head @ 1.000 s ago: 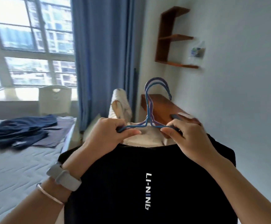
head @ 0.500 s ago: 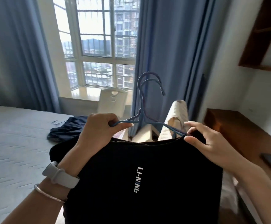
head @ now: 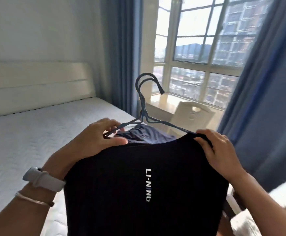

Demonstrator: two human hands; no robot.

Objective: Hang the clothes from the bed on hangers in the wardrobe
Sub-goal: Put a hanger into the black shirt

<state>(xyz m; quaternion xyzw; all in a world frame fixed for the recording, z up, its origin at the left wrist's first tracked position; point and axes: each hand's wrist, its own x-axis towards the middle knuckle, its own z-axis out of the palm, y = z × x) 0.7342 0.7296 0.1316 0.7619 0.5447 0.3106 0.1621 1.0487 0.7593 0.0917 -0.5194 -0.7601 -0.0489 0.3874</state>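
A black shirt [head: 147, 184] with white lettering hangs in front of me on two blue wire hangers [head: 143, 106] held together, hooks pointing up. My left hand [head: 94, 140] grips the left arm of the hangers and the shirt's shoulder. My right hand [head: 219, 150] pinches the shirt's right shoulder over the hangers' right arm. A dark blue garment [head: 145, 135] shows just behind the shirt's collar, lying on the bed [head: 28, 133]. No wardrobe is in view.
The white mattress and pale headboard [head: 36, 86] fill the left. A white chair [head: 191, 116] stands by the window sill [head: 164, 99]. Blue curtains [head: 120, 53] hang on both sides of the window.
My view has swung left, from the shelf wall to the window and headboard. Both hands keep hold of the hangers and shirt; the right hand has slid outward onto the shoulder.
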